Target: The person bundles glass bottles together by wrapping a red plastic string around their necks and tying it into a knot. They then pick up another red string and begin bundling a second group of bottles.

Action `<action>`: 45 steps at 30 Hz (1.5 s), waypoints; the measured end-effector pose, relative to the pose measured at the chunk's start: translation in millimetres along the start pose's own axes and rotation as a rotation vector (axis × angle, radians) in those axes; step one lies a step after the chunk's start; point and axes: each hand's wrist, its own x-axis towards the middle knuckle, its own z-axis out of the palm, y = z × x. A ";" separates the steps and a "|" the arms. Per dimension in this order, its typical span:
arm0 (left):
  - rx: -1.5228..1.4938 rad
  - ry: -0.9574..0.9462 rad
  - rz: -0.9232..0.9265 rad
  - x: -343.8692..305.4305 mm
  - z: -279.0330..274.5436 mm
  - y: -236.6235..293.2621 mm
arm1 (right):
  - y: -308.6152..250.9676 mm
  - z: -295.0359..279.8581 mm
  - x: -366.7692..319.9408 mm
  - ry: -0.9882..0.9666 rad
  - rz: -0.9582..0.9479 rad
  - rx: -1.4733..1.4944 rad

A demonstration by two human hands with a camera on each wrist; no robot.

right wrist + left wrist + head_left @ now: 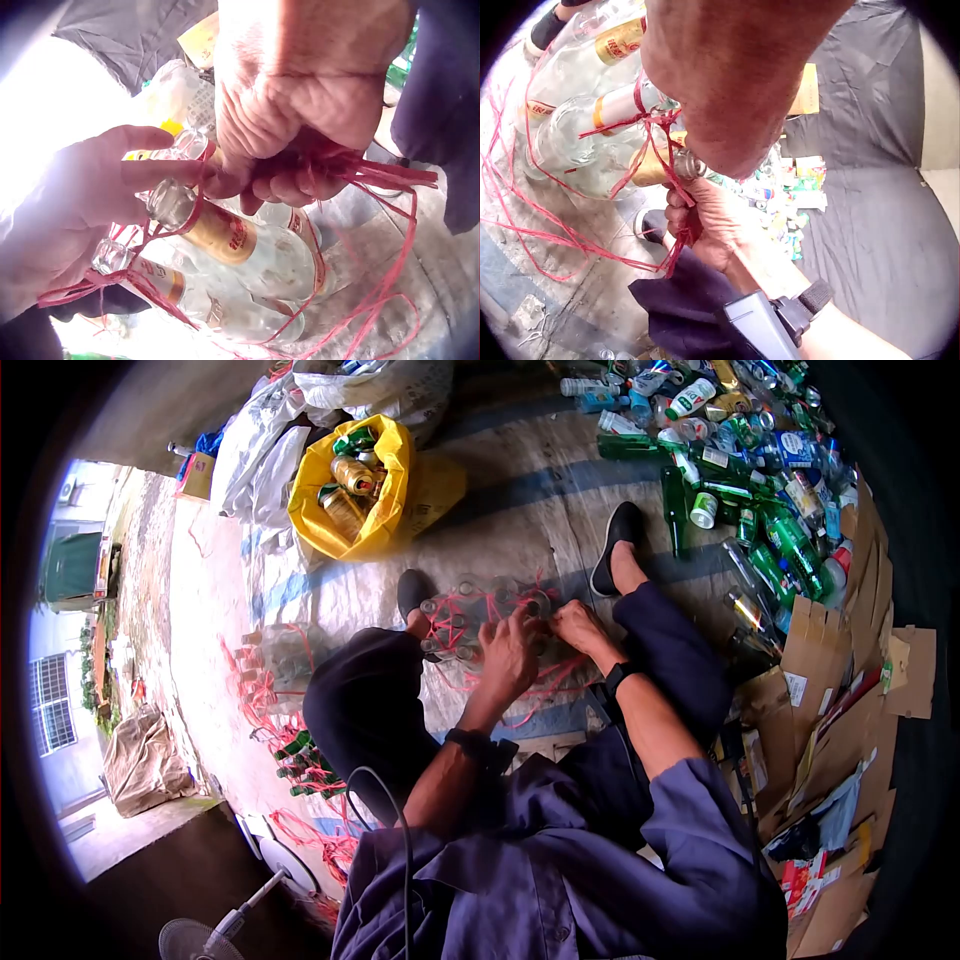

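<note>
Clear glass bottles (270, 259) with gold-and-red labels stand bundled between the person's feet, red plastic string (382, 289) looped round their necks. My right hand (300, 112) curls its fingers round a gathered bunch of that string, close beside a bottle neck (171, 204). Loose ends stick out past the palm. Across the bundle lies my left hand (82, 195), fingers stretched straight over the necks to the string by the right thumb. In the left wrist view the left hand (720, 90) hides part of the tops, and the right hand (712, 217) shows below it.
A yellow bag (300, 500) of cans stands ahead, beside white sacks (260, 470). More tied bottles (285, 660) lie at the left, near a fan (200, 940). Loose bottles and cans (740, 490) pile up at front right, above flattened cardboard (820, 660).
</note>
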 end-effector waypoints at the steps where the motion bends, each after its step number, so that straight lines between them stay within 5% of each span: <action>1: 0.001 -0.003 0.002 0.3 0.3 -0.7 | 0.1 0.5 0.3 -0.003 -0.012 -0.001; 10: 0.013 0.063 0.043 1.3 5.4 -9.1 | -2.3 21.6 4.8 0.111 0.199 0.067; 17: -0.007 -0.022 -0.003 14.9 -8.6 -4.4 | -23.1 14.4 1.9 0.137 0.202 0.126; 24: 0.060 -0.243 -0.040 31.0 -37.8 8.2 | -20.1 10.6 9.1 -0.041 0.219 0.021; 37: -0.017 -0.213 -0.056 26.4 -27.5 -10.3 | -16.1 10.6 6.6 -0.061 0.139 0.068; 42: -0.338 -0.031 -0.239 25.2 -13.3 -14.1 | -21.2 7.7 2.6 -0.107 0.164 0.101; 45: -0.285 0.140 -0.119 24.7 -5.8 -12.9 | -26.9 1.8 -1.4 -0.100 0.178 0.059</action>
